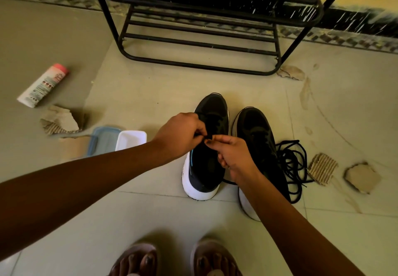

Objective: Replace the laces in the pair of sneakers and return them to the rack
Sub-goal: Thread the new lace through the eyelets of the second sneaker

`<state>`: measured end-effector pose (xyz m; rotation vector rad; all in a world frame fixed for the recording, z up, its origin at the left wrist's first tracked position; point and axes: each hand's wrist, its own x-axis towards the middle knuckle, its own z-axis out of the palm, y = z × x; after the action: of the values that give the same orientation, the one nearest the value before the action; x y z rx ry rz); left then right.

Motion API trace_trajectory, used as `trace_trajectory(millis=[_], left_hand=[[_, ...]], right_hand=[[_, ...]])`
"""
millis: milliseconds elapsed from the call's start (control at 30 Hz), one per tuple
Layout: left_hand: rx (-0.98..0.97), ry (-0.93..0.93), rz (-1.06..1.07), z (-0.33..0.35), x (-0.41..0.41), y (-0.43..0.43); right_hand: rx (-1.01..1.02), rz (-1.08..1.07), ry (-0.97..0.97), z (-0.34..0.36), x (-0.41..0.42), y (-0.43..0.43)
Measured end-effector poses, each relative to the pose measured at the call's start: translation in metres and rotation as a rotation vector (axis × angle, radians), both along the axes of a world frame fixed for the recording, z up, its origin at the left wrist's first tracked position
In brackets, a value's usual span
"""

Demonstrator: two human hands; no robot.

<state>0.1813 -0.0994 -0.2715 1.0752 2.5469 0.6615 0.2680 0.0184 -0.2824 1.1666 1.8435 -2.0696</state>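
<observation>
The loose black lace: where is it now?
In the head view, the loose black lace lies tangled on the floor, right of the right-hand sneaker, between it and a cardboard piece.

Rack (202, 66) top beyond the upper edge

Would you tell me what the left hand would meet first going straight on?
The left hand would most likely meet the right hand, pinching the lace just ahead over the sneaker; depth unclear.

Tiled floor (150, 95), sneakers (206, 168), loose laces (290, 161), rack (200, 43), bottle (43, 85)
</observation>
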Motion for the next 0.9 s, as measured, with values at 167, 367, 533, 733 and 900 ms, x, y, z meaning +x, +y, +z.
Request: trace_trajectory(millis=[167,367,533,733,900], left_hand=[[0.041,0.0,-0.044,-0.001,-0.001,0.002],[0.222,-0.203,0.168,-0.007,0.001,0.002],[0.229,-0.149,0.152,-0.009,0.004,0.003],[0.244,-0.203,0.129,-0.008,-0.004,0.001],[0.21,-0.201,0.105,-0.012,0.0,-0.002]], right_hand=[[0.019,0.012,0.014,0.001,0.001,0.0],[0.031,0.024,0.031,0.0,0.0,-0.001],[0.031,0.026,0.03,-0.001,0.001,0.0],[0.021,0.031,0.032,-0.001,0.001,0.001],[0.015,0.021,0.028,-0.001,0.0,0.002]])
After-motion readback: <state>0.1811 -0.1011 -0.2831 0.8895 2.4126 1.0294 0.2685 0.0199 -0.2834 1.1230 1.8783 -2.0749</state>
